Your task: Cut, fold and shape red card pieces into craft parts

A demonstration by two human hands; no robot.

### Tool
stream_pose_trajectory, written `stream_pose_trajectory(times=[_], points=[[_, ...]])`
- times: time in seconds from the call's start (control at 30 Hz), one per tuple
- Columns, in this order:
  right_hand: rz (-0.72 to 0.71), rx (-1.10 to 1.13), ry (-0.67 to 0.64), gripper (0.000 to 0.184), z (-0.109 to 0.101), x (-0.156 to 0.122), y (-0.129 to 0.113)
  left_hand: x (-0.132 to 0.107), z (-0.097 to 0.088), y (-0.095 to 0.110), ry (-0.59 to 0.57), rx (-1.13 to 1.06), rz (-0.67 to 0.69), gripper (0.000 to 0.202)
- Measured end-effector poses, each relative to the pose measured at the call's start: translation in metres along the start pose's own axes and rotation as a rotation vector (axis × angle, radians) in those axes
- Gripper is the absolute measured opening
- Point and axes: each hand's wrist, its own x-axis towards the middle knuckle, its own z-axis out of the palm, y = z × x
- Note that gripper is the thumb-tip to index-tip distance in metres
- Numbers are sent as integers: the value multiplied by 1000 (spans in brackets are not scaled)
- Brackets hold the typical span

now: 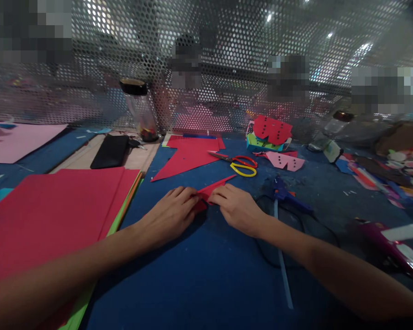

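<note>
Pins a small red paper piece (215,187) on the blue mat (206,275), at its middle, with left hand (170,213) and right hand (236,208), fingers half bent, pinching its edges. Looks only partly folded; shows a pointed flap not yet pressed down.

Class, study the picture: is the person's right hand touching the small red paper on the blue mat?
Touching. The head view shows the right hand with its fingertips pressed on the small red paper, opposite the left hand.

Red paper piece (211,189), blue mat (206,270)
</note>
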Motion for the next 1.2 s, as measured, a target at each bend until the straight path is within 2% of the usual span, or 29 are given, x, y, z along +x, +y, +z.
stream_pose_trajectory(times=[0.3, 0.57, 1.2], points=[[-14, -6, 1, 32, 4, 8, 1, 1, -3, 2, -35, -28, -56, 30], [-1, -49, -26, 30, 4, 12, -1, 1, 0, 1, 17, -60, -72, 32], [-9, 89, -19, 33, -5, 0, 3, -1, -1, -2, 20, 18, -4, 27]])
